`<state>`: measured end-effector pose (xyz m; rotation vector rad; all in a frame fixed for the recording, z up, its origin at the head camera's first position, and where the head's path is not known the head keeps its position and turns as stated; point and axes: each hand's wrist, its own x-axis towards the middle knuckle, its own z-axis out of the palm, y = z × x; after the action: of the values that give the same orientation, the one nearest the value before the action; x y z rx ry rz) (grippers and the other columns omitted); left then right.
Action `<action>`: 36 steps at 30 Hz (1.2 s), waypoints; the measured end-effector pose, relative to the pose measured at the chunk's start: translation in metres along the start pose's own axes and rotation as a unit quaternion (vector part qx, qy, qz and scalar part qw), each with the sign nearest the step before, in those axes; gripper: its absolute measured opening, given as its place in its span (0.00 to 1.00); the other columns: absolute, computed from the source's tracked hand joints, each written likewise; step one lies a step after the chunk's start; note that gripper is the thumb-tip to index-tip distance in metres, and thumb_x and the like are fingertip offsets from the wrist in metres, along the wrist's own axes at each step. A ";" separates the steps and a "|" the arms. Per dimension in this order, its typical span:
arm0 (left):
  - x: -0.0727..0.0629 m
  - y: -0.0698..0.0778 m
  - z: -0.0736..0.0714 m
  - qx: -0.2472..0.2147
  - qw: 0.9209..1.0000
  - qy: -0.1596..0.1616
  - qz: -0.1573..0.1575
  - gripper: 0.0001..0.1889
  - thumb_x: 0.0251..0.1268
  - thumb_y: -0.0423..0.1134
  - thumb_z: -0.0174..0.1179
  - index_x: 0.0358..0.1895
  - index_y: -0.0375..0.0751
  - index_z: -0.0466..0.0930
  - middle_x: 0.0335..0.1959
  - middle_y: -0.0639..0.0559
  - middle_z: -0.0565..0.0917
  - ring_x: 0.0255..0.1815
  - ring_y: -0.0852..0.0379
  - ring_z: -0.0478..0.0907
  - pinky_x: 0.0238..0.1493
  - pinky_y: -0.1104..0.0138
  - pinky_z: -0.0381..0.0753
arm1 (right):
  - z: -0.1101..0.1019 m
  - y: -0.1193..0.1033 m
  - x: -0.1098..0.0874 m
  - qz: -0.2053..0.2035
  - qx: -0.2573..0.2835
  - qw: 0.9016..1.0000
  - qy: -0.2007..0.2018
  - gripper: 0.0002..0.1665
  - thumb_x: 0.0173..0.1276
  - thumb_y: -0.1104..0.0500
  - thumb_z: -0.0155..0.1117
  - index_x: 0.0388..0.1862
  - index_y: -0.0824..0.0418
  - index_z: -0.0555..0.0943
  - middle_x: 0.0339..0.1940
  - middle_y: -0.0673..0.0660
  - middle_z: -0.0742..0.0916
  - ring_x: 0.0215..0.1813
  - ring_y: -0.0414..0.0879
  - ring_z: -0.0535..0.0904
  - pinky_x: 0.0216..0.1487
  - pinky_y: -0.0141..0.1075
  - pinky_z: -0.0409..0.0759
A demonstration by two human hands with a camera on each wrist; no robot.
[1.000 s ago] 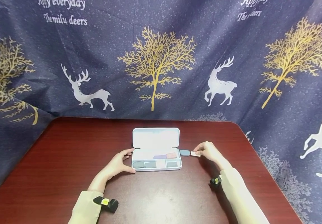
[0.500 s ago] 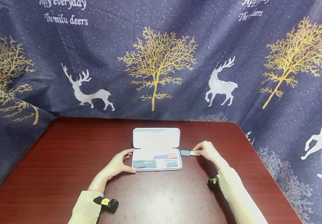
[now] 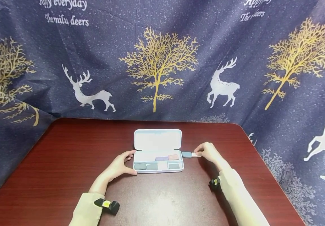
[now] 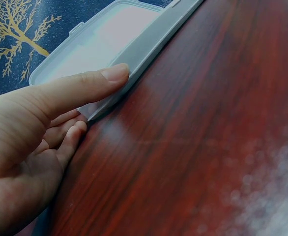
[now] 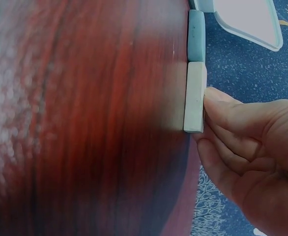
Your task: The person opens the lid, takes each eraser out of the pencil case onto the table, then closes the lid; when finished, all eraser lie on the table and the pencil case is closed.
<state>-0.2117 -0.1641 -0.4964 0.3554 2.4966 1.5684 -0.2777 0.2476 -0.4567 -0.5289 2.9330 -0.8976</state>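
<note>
While our left hand [image 3: 120,163] grips the left end of the open pencil case [image 3: 157,139], our right hand [image 3: 210,153] pinches the white block [image 5: 195,96] on the counter [image 3: 80,157], touching the blue block [image 3: 187,154]; lining-up seems underway, next calling for gentle release.

Lies open, lid upright behind, a pale case [image 3: 144,156], gripped at its left end by the left hand [image 3: 118,164], with lavender and pink blocks [image 3: 166,157] in its rear compartment. Just beside its right end, a blue-grey block [image 5: 196,35]; touching that end to end, a white block [image 5: 195,97], pinched by the right hand [image 3: 208,153].
</note>
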 end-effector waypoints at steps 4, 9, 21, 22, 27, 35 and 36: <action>0.000 0.000 0.000 0.003 1.000 0.001 0.003 0.51 0.36 0.35 0.81 0.70 0.31 0.64 0.63 0.32 0.73 0.66 0.35 0.70 0.70 0.49 0.70 | 0.000 -0.003 0.000 0.007 0.005 1.000 0.001 0.05 0.57 0.69 0.69 0.32 0.66 0.89 0.30 0.59 0.90 0.35 0.46 0.83 0.38 0.36 0.83; -0.001 0.001 0.001 -0.001 1.000 0.002 0.004 0.51 0.35 0.35 0.81 0.70 0.31 0.65 0.62 0.32 0.72 0.66 0.34 0.70 0.70 0.49 0.70 | -0.001 -0.014 0.002 -0.001 0.008 1.000 0.018 0.05 0.57 0.68 0.70 0.33 0.65 0.89 0.32 0.59 0.90 0.39 0.50 0.85 0.42 0.40 0.85; -0.001 0.001 0.001 0.003 1.000 0.000 0.004 0.51 0.35 0.35 0.81 0.70 0.31 0.65 0.62 0.32 0.73 0.65 0.35 0.71 0.70 0.48 0.70 | 0.009 -0.066 0.010 -0.053 0.058 0.997 0.015 0.06 0.57 0.70 0.70 0.35 0.67 0.87 0.34 0.60 0.90 0.40 0.51 0.87 0.44 0.41 0.87; -0.001 0.001 0.000 0.003 1.000 0.000 0.005 0.51 0.35 0.34 0.81 0.70 0.31 0.65 0.62 0.32 0.73 0.65 0.35 0.71 0.70 0.48 0.70 | 0.012 -0.070 0.011 -0.058 0.058 0.997 0.013 0.07 0.57 0.70 0.69 0.35 0.67 0.87 0.34 0.60 0.90 0.39 0.51 0.87 0.44 0.40 0.87; -0.002 0.001 0.000 0.002 1.000 0.000 0.007 0.51 0.35 0.34 0.81 0.69 0.30 0.65 0.62 0.32 0.73 0.66 0.35 0.71 0.70 0.49 0.70 | 0.025 -0.086 0.016 -0.075 0.053 0.996 0.003 0.07 0.56 0.70 0.69 0.35 0.67 0.87 0.33 0.59 0.90 0.38 0.49 0.86 0.45 0.41 0.87; -0.001 0.000 0.000 -0.001 1.000 0.000 0.003 0.51 0.35 0.35 0.81 0.70 0.32 0.65 0.63 0.32 0.73 0.66 0.35 0.70 0.70 0.49 0.70 | 0.052 -0.107 0.019 -0.108 0.045 0.992 -0.039 0.08 0.59 0.67 0.69 0.38 0.67 0.88 0.36 0.59 0.91 0.41 0.50 0.87 0.46 0.37 0.87; 0.000 0.000 0.000 -0.001 1.000 -0.001 0.004 0.51 0.35 0.35 0.81 0.70 0.32 0.64 0.63 0.32 0.73 0.66 0.35 0.70 0.70 0.49 0.70 | 0.055 -0.110 0.019 -0.109 0.042 0.992 -0.044 0.08 0.60 0.67 0.68 0.38 0.67 0.88 0.37 0.60 0.90 0.42 0.51 0.87 0.46 0.38 0.87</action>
<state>-0.2114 -0.1646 -0.4964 0.3662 2.4945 1.5725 -0.2541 0.1266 -0.4407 -0.8739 2.7823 -0.9864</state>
